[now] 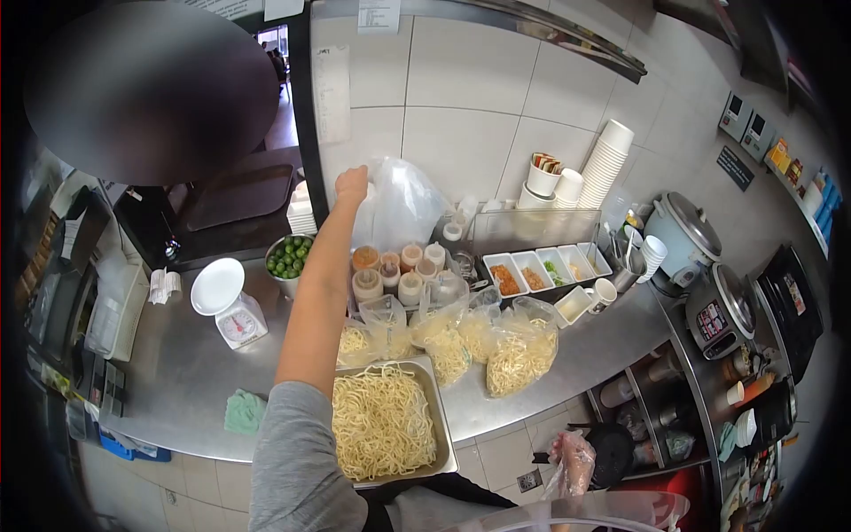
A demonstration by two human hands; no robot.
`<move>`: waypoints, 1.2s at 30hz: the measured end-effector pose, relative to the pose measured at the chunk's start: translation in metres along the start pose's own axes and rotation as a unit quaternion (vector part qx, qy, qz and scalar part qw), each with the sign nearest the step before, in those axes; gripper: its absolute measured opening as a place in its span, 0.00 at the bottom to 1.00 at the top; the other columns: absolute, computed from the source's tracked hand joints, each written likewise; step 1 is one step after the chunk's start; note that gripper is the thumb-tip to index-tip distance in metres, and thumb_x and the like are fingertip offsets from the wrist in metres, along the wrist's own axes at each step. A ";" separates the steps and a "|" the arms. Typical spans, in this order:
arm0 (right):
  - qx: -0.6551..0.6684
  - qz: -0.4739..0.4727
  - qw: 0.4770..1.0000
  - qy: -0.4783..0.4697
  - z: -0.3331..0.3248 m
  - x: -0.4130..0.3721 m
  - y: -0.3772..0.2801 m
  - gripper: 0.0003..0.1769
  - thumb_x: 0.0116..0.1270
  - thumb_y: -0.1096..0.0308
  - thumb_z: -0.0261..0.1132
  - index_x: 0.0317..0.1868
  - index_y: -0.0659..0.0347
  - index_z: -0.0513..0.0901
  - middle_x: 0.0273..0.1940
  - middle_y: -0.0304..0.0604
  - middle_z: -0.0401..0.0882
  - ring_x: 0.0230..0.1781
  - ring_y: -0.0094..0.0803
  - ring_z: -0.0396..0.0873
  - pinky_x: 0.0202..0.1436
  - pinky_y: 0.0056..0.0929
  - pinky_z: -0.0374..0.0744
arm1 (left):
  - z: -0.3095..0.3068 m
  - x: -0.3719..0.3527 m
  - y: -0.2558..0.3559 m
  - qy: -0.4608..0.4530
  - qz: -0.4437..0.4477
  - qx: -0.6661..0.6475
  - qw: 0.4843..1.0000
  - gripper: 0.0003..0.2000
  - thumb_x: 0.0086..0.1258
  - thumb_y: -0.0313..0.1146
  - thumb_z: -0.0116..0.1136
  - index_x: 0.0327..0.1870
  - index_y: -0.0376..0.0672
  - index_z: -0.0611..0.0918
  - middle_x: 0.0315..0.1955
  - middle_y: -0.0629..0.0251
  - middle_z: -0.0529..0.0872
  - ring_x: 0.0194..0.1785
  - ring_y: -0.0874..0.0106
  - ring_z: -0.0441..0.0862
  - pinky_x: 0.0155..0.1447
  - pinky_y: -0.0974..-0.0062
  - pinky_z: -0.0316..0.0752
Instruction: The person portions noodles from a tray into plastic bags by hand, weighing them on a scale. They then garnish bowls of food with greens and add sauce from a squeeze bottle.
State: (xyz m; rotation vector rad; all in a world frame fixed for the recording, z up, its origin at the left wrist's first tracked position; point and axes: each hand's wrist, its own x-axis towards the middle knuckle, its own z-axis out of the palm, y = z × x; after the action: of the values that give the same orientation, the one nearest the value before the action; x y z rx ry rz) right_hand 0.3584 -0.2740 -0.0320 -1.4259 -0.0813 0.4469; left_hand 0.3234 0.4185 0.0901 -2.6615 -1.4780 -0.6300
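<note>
My left hand [352,183] is stretched far forward to the wall. Its fingers are closed at the edge of a large clear plastic bag [406,206] that stands behind the sauce bottles [390,270]. Low on the right is my right hand [572,459] in a loose clear plastic glove, whose folds blur the fingers. A metal tray [442,424] of yellow noodles [383,424] lies at the counter's front edge, below my left arm. Behind it sit several knotted clear bags of noodles [521,355].
Left of my arm are a white scale [239,324], a green cloth [245,412] and a pot of green limes [290,257]. To the right stand a topping box [541,273], stacked cups [608,164] and two rice cookers [720,310]. A blurred shape covers the upper left.
</note>
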 end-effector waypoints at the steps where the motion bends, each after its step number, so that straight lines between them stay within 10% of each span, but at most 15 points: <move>1: -0.001 -0.006 1.000 0.000 -0.002 -0.003 0.000 0.13 0.64 0.66 0.64 0.38 0.70 0.81 0.25 0.40 0.78 0.21 0.23 0.75 0.24 0.19 0.73 | 0.001 0.006 -0.006 0.006 -0.024 -0.038 0.999 0.10 0.64 0.28 0.48 0.45 0.44 0.79 0.41 0.48 0.83 0.49 0.54 0.81 0.51 0.61 0.76; 7: -0.003 -0.012 1.000 0.012 0.004 -0.017 -0.009 0.12 0.64 0.66 0.63 0.38 0.70 0.81 0.25 0.41 0.78 0.22 0.25 0.76 0.25 0.20 0.74 | 0.015 0.048 -0.035 -0.042 -0.075 -0.162 0.983 0.12 0.65 0.28 0.46 0.45 0.43 0.81 0.49 0.47 0.79 0.54 0.51 0.77 0.55 0.59 0.74; 17: -0.050 -0.030 0.998 0.005 0.026 -0.043 -0.020 0.12 0.62 0.68 0.63 0.38 0.71 0.81 0.24 0.42 0.79 0.23 0.26 0.77 0.26 0.21 0.75 | -0.123 0.026 0.014 0.389 0.040 -0.211 0.896 0.07 0.69 0.28 0.40 0.47 0.43 0.65 0.46 0.47 0.76 0.39 0.50 0.81 0.40 0.54 0.76; 23: -0.083 -0.121 0.986 -0.082 0.067 -0.056 -0.029 0.36 0.55 0.66 0.69 0.63 0.67 0.66 0.38 0.46 0.79 0.35 0.28 0.78 0.35 0.25 0.78 | -0.217 -0.052 0.016 0.198 0.062 -0.439 0.874 0.08 0.74 0.34 0.37 0.45 0.39 0.64 0.22 0.44 0.80 0.23 0.56 0.83 0.26 0.64 0.77; 27: -0.219 -0.241 0.926 -0.192 0.120 -0.041 -0.029 0.63 0.44 0.62 0.76 0.74 0.51 0.42 0.68 0.53 0.58 0.59 0.41 0.67 0.48 0.37 0.76 | -0.227 -0.129 -0.003 0.055 0.060 -0.607 0.791 0.11 0.75 0.37 0.38 0.46 0.39 0.64 0.25 0.53 0.79 0.22 0.63 0.84 0.23 0.75 0.78; 29: -0.241 -0.378 0.861 -0.240 0.148 -0.011 -0.011 0.66 0.41 0.58 0.78 0.74 0.51 0.40 0.71 0.51 0.50 0.60 0.46 0.67 0.50 0.43 0.75 | -0.225 -0.164 -0.014 -0.025 0.025 -0.625 0.780 0.10 0.75 0.38 0.39 0.46 0.40 0.65 0.26 0.55 0.78 0.23 0.64 0.84 0.23 0.76 0.78; 33: -0.175 -0.317 0.880 -0.309 0.222 -0.032 -0.043 0.63 0.46 0.58 0.76 0.73 0.57 0.40 0.73 0.50 0.43 0.59 0.39 0.70 0.54 0.36 0.75 | -0.203 -0.214 -0.043 -0.153 -0.026 -0.656 0.739 0.11 0.75 0.39 0.40 0.47 0.42 0.67 0.28 0.57 0.81 0.22 0.70 0.83 0.22 0.80 0.79; 36: -0.086 -0.293 0.883 -0.356 0.249 -0.038 -0.025 0.49 0.51 0.65 0.73 0.69 0.62 0.53 0.66 0.48 0.59 0.54 0.32 0.74 0.50 0.29 0.76 | -0.193 -0.252 -0.057 -0.188 -0.060 -0.642 0.741 0.10 0.75 0.39 0.41 0.46 0.43 0.67 0.28 0.57 0.81 0.23 0.70 0.83 0.23 0.80 0.79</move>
State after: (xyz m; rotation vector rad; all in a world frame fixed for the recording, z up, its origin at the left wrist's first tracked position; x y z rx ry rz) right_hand 0.2506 -0.0558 0.0387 -1.2604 -1.1429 0.4383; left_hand 0.0952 0.2039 0.1663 -3.8497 -1.6299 -1.7378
